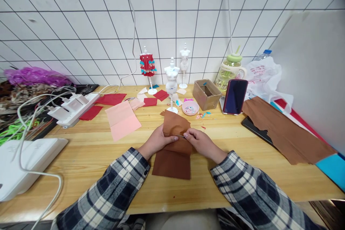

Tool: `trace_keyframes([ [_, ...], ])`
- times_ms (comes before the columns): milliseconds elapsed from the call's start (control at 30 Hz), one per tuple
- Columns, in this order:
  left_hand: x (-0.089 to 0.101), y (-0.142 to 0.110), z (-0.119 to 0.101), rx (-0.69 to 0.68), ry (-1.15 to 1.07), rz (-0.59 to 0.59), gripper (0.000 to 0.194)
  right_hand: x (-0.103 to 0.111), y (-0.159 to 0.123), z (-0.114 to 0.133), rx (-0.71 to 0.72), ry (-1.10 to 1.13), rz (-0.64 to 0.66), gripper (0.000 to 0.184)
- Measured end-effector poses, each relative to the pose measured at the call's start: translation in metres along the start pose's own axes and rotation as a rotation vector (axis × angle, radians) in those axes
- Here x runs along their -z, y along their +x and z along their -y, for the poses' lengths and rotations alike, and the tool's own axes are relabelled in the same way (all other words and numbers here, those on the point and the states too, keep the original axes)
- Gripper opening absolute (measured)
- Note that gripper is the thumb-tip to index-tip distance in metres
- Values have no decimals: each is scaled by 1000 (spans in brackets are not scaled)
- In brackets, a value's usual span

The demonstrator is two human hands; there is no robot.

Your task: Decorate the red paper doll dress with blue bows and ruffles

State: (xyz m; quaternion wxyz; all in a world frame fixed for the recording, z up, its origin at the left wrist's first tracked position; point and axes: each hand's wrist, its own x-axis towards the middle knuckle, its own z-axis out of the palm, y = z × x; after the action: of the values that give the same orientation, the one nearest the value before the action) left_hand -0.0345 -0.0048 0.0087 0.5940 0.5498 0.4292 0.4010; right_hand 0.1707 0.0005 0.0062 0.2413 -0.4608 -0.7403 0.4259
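Observation:
A piece of brown cloth (172, 165) hangs in front of me over the table, its upper part raised and creased. My left hand (157, 140) grips the cloth's left edge, thumb lying on the front and fingers behind. Between thumb and fingertips my right hand (198, 142) pinches a thin needle (180, 136), which points left across the cloth toward my left thumb. Whether its tip goes into the cloth is too small to tell. Just beyond the cloth stands a bare white mini dress form (171, 75).
Behind stand a form in a red ruffled dress (147, 65) and another bare form (184, 59). A pink dish of beads (190, 112), a cardboard box (201, 102) and a phone (235, 96) stand right. Pink cloth (123, 120) and a power strip (77, 107) lie left; more brown cloth (291, 133) lies right.

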Motion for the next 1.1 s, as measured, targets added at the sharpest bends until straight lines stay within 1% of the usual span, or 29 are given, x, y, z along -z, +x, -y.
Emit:
trace_keyframes([
  [400, 0, 0, 1, 8, 4, 3, 65, 0, 1, -2, -6, 20, 5, 30],
  [600, 0, 0, 0, -11, 2, 12, 62, -1, 2, -4, -7, 21, 3, 29],
  [867, 0, 0, 1, -10, 23, 18, 61, -1, 1, -1, -10, -2, -8, 29],
  [1100, -2, -1, -1, -19, 2, 18, 61, -4, 0, 3, -2, 26, -12, 29],
])
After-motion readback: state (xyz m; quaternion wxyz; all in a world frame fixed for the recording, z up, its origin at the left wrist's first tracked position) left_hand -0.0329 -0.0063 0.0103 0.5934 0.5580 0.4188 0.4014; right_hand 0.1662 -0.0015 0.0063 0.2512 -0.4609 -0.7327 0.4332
